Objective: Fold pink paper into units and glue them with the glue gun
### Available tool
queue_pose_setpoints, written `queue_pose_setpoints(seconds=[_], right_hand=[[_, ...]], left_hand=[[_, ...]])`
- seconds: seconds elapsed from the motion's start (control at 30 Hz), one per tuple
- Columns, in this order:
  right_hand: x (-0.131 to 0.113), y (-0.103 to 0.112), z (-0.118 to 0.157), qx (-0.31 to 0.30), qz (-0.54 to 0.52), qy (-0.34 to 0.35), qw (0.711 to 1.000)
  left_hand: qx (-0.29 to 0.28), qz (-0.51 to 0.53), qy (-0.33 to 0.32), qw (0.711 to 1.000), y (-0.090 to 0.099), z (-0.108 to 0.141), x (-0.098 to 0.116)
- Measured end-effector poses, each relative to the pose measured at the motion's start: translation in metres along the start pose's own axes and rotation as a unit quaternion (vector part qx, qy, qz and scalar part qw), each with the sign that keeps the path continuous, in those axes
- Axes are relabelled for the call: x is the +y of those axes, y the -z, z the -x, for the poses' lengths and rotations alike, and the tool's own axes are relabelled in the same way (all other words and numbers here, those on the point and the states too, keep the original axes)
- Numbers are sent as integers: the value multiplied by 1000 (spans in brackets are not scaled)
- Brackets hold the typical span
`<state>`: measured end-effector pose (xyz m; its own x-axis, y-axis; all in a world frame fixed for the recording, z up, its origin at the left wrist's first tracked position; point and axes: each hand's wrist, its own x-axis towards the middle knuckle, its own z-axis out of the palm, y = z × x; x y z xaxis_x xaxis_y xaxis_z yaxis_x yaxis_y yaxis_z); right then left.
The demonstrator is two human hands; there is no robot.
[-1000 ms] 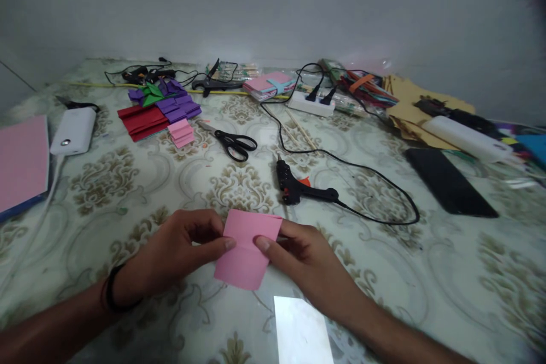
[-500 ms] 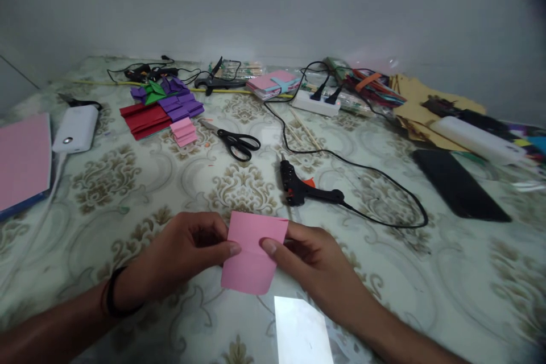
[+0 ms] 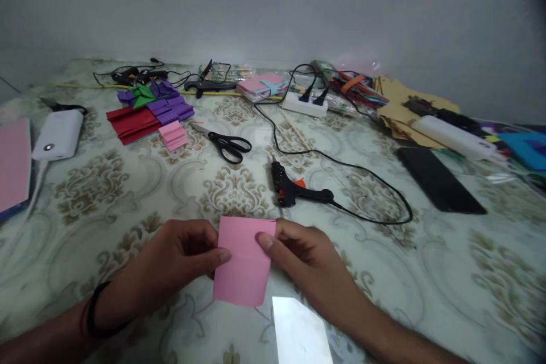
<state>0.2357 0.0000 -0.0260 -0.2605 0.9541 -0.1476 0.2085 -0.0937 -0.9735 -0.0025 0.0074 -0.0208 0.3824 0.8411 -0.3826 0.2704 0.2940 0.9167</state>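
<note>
Both hands hold up a small piece of pink paper (image 3: 243,273), creased across its middle, above the patterned tablecloth. My left hand (image 3: 181,261) pinches its left edge, thumb on the near face and fingers behind. On the right edge, near the upper corner, my right hand (image 3: 305,259) grips it the same way. A black glue gun (image 3: 290,187) lies just beyond the paper, nozzle pointing away. Black-handled scissors (image 3: 226,143) rest farther back. Left of them are pleated pieces of pink paper (image 3: 173,135), red paper (image 3: 133,123) and purple paper (image 3: 170,109).
A white power bank (image 3: 58,133) with a cable stands at left by pink sheets (image 3: 13,165). The glue gun's cord loops right toward a white power strip (image 3: 305,104). A black phone (image 3: 439,179) lies at right. A white patch (image 3: 301,330) shows near the front edge.
The pink paper and both hands have shifted slightly down in the view. My right thumb sits higher on the paper. The whole scene has slid a little left as the camera turned.
</note>
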Motion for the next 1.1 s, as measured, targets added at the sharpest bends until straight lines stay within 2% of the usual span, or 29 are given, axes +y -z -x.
queue_pose_setpoints(seconds=[0.17, 0.4, 0.63, 1.1], right_hand=[[3, 1, 0, 2, -16, -30, 999], [-1, 2, -2, 7, -62, -20, 998], [-2, 2, -1, 9, -71, -12, 997], [-5, 2, -1, 12, -59, -15, 998]], left_hand=[[-3, 10, 2, 1000, 0, 0, 3], [8, 4, 3, 1000, -2, -1, 8], [2, 19, -10, 1000, -1, 0, 2], [-2, 30, 9, 999, 1, 0, -3]])
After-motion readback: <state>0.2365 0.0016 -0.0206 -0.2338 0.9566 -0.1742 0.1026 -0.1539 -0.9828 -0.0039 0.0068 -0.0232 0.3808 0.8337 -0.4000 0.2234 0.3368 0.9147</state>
